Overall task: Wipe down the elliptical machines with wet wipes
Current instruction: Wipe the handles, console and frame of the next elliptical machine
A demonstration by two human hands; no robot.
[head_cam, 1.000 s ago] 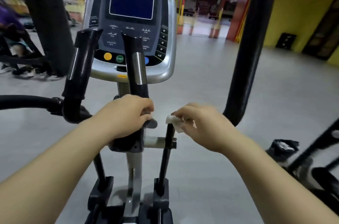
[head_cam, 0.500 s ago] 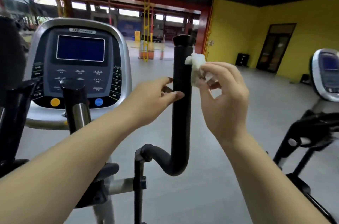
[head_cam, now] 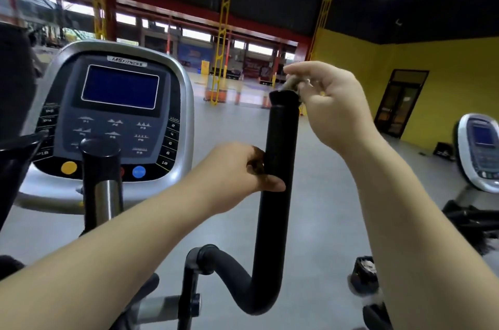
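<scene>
Nearest the camera, the left hand (head_cam: 237,175) wraps its fingers around the black handlebar (head_cam: 278,167) mid-shaft. Above, the right hand (head_cam: 329,105) pinches a crumpled, greyish wet wipe (head_cam: 293,84) onto the bar's top cap. So small a wad could slip from the fingers or skip the shaft. Beyond stands the console (head_cam: 118,119).

Matt black foam-like grip on upright handlebar (head_cam: 280,167), smooth capped top. Crumpled whitish cloth-like wet wipe (head_cam: 293,84) pinched on that cap. Console (head_cam: 113,119): glossy silver plastic surround, matt dark grey panel, shiny blue screen. Short centre grip (head_cam: 101,181): black top, brushed metal band. Smooth grey floor (head_cam: 324,208), faint sheen.
</scene>
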